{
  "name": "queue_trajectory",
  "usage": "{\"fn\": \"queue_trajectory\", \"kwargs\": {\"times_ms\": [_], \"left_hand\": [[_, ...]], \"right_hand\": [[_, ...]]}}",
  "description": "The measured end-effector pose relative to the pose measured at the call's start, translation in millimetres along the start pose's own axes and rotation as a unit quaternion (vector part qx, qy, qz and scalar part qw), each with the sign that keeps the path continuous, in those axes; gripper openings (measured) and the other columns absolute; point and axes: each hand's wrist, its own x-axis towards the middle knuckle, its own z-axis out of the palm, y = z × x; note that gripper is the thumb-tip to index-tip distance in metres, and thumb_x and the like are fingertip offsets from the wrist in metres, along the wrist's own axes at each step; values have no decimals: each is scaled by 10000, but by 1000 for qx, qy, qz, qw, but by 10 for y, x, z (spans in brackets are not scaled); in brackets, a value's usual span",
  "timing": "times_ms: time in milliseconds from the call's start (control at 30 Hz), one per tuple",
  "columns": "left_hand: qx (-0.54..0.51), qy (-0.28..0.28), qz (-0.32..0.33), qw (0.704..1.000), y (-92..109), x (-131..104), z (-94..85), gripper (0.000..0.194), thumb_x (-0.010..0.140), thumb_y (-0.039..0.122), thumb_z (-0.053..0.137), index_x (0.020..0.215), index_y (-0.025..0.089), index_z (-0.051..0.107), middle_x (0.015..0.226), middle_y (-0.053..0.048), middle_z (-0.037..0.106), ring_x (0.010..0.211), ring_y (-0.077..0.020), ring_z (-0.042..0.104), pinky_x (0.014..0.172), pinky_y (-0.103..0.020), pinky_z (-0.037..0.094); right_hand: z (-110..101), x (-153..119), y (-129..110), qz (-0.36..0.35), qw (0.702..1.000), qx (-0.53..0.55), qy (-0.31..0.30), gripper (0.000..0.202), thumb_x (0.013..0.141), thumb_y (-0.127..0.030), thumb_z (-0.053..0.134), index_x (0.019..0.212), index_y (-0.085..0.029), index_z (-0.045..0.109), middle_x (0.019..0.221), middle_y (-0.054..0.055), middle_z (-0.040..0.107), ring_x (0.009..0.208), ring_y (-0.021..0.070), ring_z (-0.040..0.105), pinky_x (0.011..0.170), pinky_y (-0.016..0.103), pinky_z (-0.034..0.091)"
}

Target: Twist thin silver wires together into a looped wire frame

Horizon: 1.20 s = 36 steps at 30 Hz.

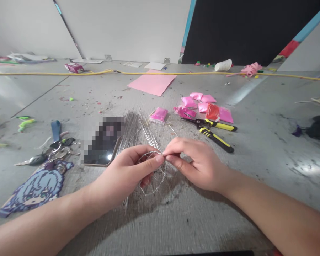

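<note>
A ring of twisted silver wire [158, 187] hangs between my two hands above the grey table. My left hand [134, 165] pinches the ring's upper part between thumb and fingers. My right hand [196, 161] closes thumb and forefinger on the wire at the same spot, fingertips nearly touching the left ones. Loose straight wires [129, 129] lie in a bundle behind and under my left hand. A thinner spread of wires [148, 134] lies just beyond the ring. Pliers with black and yellow handles [216, 137] rest beyond my right hand.
Left of the wires lies a phone [102, 145], partly blurred out. Keys [60, 153] with a pixel-pattern charm [40, 186] are further left. Pink packets [189, 102] and a red packet [212, 112] sit behind the pliers. Pink paper [152, 83], a yellow cord [160, 73] and a tipped cup [223, 65] are further back.
</note>
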Motion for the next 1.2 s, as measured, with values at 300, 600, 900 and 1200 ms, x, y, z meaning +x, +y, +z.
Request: {"fn": "queue_trajectory", "kwargs": {"times_ms": [300, 600, 900, 1200], "left_hand": [[-18, -11, -21, 1000, 3, 13, -11, 255, 822, 428, 729, 817, 181, 669, 569, 59, 469, 480, -49, 442, 436, -137, 380], [-33, 4, 12, 999, 27, 45, -29, 181, 858, 370, 696, 844, 191, 674, 524, 56, 476, 449, -49, 404, 409, -132, 338], [59, -24, 7, 998, -15, 101, -142, 216, 857, 418, 676, 889, 204, 681, 619, 39, 506, 487, -70, 403, 427, -176, 286], [113, -50, -14, 992, -36, 101, -112, 214, 915, 400, 590, 908, 193, 645, 560, 53, 462, 487, -78, 408, 448, -179, 286]], "right_hand": [[33, -28, -71, 22, 999, -10, -28, 84, 953, -142, 487, 977, -187, 554, 832, 7, 562, 720, 125, 516, 665, 278, 431], [63, -52, -61, 1, 999, -35, 7, 63, 928, -141, 519, 921, -200, 538, 794, -13, 541, 688, 111, 501, 646, 267, 423], [102, -34, -107, -8, 998, -66, 17, 110, 931, -128, 475, 913, -209, 547, 777, 5, 544, 684, 132, 508, 626, 273, 429], [52, -24, -1, -6, 996, -59, -61, 98, 938, -145, 488, 904, -175, 575, 819, 24, 574, 722, 135, 508, 671, 287, 420]]}}
